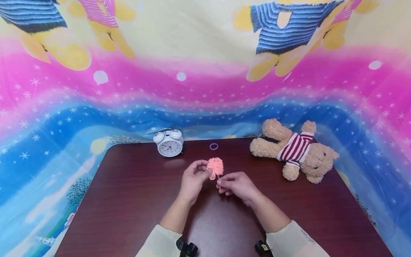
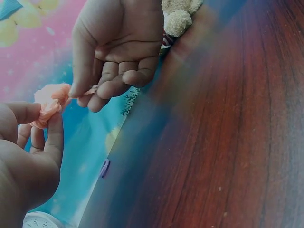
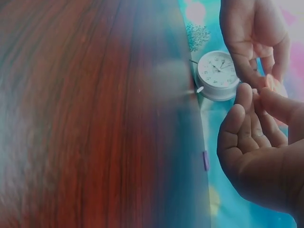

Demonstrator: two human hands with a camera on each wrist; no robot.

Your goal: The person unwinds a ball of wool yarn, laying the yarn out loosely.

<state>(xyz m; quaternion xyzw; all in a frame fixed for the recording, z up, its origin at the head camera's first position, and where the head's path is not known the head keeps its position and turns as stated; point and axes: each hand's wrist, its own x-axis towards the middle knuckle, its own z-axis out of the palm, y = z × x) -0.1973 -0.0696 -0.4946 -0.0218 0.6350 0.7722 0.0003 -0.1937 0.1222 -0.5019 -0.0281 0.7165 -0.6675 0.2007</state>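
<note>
Left hand (image 1: 192,181) is pinching the side of a coral yarn bundle (image 1: 216,167) above the worktop (image 1: 135,200), presumably steadying it, while the right hand (image 1: 238,185) is pinching a thin strand (image 1: 218,177) (close beside the bundle), its fingertip grip apparently giving finer control.

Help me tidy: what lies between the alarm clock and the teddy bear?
In the head view, a purple ring on the table; nearer the person, the left hand holds peach yarn.
</note>
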